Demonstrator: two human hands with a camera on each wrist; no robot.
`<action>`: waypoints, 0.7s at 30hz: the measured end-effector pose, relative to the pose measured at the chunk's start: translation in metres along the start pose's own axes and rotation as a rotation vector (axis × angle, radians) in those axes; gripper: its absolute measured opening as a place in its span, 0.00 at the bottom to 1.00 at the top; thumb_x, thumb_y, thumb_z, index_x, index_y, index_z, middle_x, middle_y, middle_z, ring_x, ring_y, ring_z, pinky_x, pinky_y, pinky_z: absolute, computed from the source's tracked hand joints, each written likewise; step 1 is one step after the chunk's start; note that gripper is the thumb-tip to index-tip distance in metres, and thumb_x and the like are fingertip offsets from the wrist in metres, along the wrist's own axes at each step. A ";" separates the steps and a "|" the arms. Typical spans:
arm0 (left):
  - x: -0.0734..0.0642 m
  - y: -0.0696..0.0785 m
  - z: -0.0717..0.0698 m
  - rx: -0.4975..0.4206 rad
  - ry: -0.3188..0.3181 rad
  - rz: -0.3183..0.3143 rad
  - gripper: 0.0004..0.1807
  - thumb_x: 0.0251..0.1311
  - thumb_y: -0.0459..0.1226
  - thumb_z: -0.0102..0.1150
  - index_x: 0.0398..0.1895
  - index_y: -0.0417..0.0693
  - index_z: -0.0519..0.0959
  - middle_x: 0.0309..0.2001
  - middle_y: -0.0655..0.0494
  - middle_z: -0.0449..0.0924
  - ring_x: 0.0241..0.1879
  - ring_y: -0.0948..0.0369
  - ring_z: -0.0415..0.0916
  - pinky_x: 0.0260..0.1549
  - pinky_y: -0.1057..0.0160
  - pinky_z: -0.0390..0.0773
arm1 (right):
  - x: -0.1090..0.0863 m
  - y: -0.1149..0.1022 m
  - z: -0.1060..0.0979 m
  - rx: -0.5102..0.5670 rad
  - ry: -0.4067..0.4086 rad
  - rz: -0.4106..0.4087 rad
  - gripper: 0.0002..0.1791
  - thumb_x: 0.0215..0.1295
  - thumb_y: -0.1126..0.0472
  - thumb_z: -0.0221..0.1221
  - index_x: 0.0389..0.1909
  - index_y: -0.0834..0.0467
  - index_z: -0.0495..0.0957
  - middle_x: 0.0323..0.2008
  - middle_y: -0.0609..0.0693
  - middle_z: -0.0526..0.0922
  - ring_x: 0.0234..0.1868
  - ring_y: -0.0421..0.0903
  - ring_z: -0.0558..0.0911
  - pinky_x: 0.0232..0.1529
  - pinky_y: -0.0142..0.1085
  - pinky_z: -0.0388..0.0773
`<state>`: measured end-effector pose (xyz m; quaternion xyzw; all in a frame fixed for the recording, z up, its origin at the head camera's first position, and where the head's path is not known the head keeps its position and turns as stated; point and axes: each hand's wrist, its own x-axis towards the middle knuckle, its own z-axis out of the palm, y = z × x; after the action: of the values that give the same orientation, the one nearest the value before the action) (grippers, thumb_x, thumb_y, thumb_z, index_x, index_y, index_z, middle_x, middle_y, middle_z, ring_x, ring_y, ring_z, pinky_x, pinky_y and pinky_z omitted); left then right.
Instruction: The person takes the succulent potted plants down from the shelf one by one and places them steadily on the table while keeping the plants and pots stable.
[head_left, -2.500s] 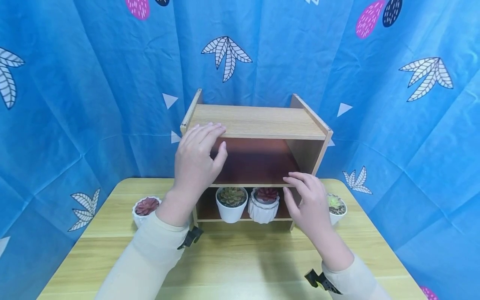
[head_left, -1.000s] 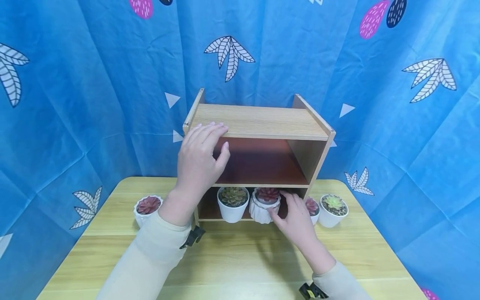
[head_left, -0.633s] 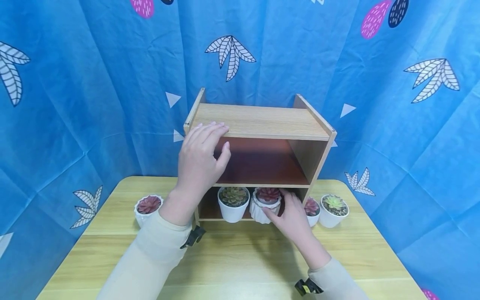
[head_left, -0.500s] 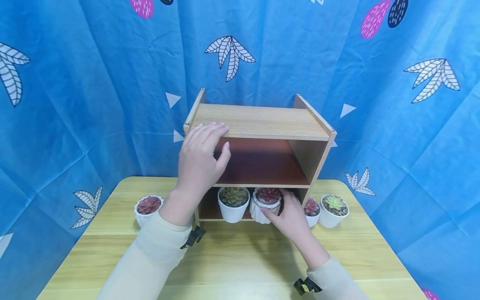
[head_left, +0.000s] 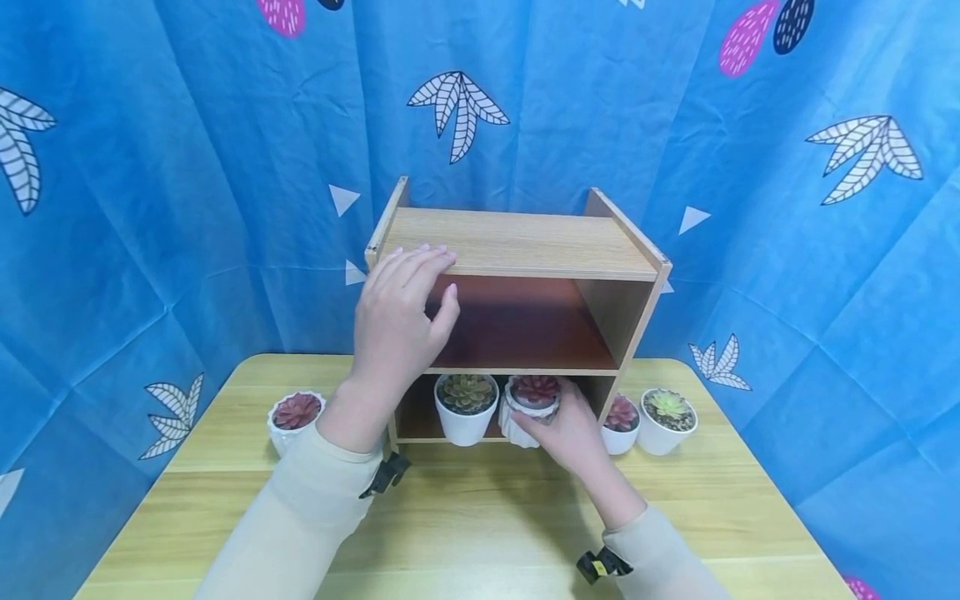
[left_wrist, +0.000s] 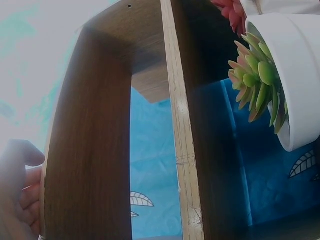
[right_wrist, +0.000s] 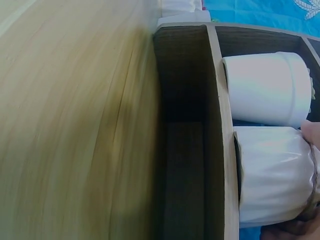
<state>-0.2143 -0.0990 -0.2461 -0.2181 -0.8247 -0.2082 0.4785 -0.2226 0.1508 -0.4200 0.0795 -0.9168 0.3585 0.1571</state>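
My right hand [head_left: 573, 425] holds a ribbed white pot [right_wrist: 275, 175] with a dark red succulent [head_left: 535, 391], thumb in front and fingers round its right side. This potted succulent stands at the front of the lower tier of a small wooden shelf [head_left: 517, 242]. Just left of it is a smooth white pot [head_left: 465, 427] with a green succulent [left_wrist: 257, 80]. My left hand [head_left: 397, 312] rests on the shelf's top board at the front left, fingers extended over the board and thumb apart. In the left wrist view its fingers [left_wrist: 31, 200] lie along the board's edge.
On the wooden table [head_left: 450, 533], a potted red succulent [head_left: 296, 412] stands left of the shelf. To the right are another potted red succulent [head_left: 621, 417] and a light green potted succulent [head_left: 666, 419]. A blue patterned curtain [head_left: 270, 167] hangs behind.
My right hand has moved left and inward from beside the shelf's right side to the ribbed pot and now grips it. The left hand stays on the top board.
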 end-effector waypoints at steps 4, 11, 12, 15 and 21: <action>0.000 0.000 0.000 -0.001 0.001 0.005 0.19 0.64 0.39 0.59 0.57 0.45 0.82 0.58 0.50 0.82 0.63 0.53 0.74 0.71 0.55 0.61 | 0.001 -0.001 0.001 0.041 -0.010 0.035 0.52 0.49 0.39 0.74 0.68 0.64 0.64 0.59 0.62 0.76 0.60 0.59 0.77 0.60 0.53 0.74; 0.000 -0.001 0.000 0.001 -0.001 0.000 0.19 0.64 0.40 0.59 0.57 0.46 0.82 0.58 0.50 0.82 0.63 0.53 0.74 0.71 0.55 0.61 | 0.004 0.002 0.004 0.098 -0.024 0.065 0.51 0.48 0.42 0.75 0.67 0.64 0.64 0.56 0.60 0.78 0.59 0.56 0.78 0.60 0.51 0.74; 0.000 -0.001 0.000 0.001 -0.001 0.000 0.19 0.64 0.39 0.59 0.57 0.46 0.82 0.58 0.50 0.82 0.63 0.53 0.74 0.71 0.55 0.61 | 0.004 0.002 0.004 0.105 -0.022 0.069 0.51 0.48 0.43 0.76 0.67 0.64 0.64 0.56 0.60 0.78 0.58 0.56 0.78 0.60 0.51 0.74; 0.000 -0.001 0.000 -0.002 -0.001 0.001 0.19 0.64 0.39 0.59 0.57 0.46 0.82 0.58 0.50 0.82 0.63 0.53 0.74 0.71 0.55 0.61 | 0.004 0.002 0.003 0.110 -0.018 0.075 0.51 0.47 0.43 0.76 0.67 0.64 0.64 0.55 0.60 0.79 0.57 0.57 0.79 0.59 0.52 0.74; 0.000 -0.001 0.001 -0.004 0.006 0.005 0.19 0.64 0.39 0.59 0.57 0.46 0.82 0.58 0.51 0.82 0.63 0.53 0.74 0.71 0.55 0.61 | 0.001 0.000 -0.001 0.088 -0.019 0.078 0.50 0.46 0.44 0.76 0.66 0.63 0.66 0.56 0.60 0.79 0.58 0.56 0.79 0.60 0.52 0.74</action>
<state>-0.2152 -0.0993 -0.2464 -0.2205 -0.8221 -0.2096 0.4812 -0.2228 0.1514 -0.4185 0.0541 -0.9039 0.4037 0.1307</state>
